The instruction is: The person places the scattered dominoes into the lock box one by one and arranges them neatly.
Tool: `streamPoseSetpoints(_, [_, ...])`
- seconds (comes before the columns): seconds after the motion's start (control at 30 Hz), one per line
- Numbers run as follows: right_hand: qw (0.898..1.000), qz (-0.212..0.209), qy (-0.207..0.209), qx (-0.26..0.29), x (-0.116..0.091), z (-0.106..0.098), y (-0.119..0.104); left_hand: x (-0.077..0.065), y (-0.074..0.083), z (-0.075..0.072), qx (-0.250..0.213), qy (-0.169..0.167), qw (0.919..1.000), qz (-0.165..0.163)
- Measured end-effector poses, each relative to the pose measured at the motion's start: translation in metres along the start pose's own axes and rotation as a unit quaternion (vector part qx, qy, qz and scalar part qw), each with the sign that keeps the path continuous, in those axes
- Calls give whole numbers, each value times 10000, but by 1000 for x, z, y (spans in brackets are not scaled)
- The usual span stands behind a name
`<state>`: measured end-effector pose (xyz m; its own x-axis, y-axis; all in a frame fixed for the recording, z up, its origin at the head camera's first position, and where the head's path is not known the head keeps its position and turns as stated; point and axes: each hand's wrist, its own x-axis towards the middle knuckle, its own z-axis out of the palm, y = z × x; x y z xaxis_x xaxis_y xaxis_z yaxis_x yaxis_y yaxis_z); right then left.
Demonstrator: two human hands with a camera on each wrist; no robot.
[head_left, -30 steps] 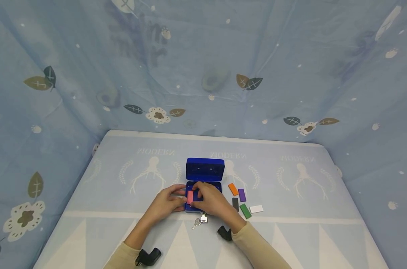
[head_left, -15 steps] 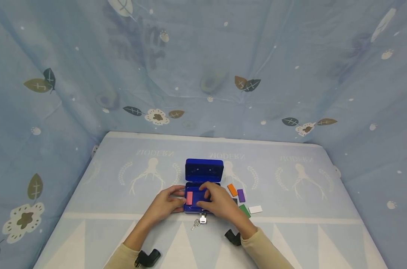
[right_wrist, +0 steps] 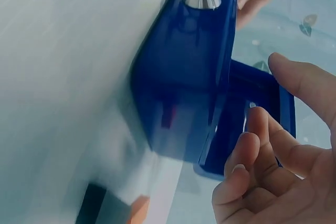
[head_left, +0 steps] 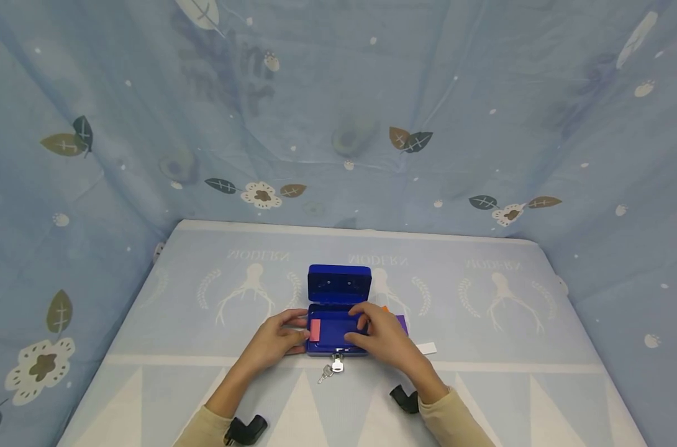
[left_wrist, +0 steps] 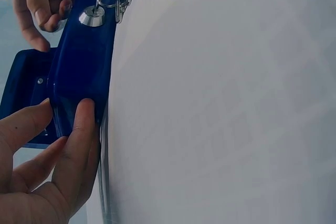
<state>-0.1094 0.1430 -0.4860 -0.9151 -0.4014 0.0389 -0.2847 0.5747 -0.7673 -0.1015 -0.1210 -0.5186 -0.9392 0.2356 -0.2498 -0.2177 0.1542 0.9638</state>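
Note:
A blue cash box (head_left: 334, 329) stands with its lid (head_left: 338, 284) raised at the back. Inside, against its left end, lies a small pink rectangular block (head_left: 315, 330). My left hand (head_left: 274, 338) rests at that end, its fingertips touching the outer wall and its thumb at the rim, as the left wrist view shows. Over the right end of the box hovers my right hand (head_left: 384, 336), fingers loosely bent and nothing between thumb and fingertips. A silver lock (left_wrist: 93, 17) sits in the front wall, with a key in it and keys (head_left: 326, 372) hanging from a ring.
Right of the box lie more small blocks: an orange block (head_left: 386, 308), a purple block (head_left: 402, 323) and a white block (head_left: 427, 348), partly behind my right hand. The right wrist view also shows a dark block (right_wrist: 90, 203). Black devices (head_left: 246, 429) are on both wrists.
My right hand has left the pink block and moved right across the box to its right end, now covering the green and dark blocks in the head view. The left hand stays put.

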Motion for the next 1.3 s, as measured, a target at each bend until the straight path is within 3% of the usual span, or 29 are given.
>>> streamPoseSetpoints(0.33, [9993, -116, 358, 10, -14, -17, 10, 1, 0, 0, 48, 5, 10000, -5])
streamPoseSetpoints(0.8, [9965, 148, 814, 94, -34, -32, 31, -1, 0, 0, 20, 20, 10000, 23])
streamPoseSetpoints(1.3, [9962, 505, 671, 229, -44, -35, 62, -2, 2, 1, 6, 11, 10000, 6])
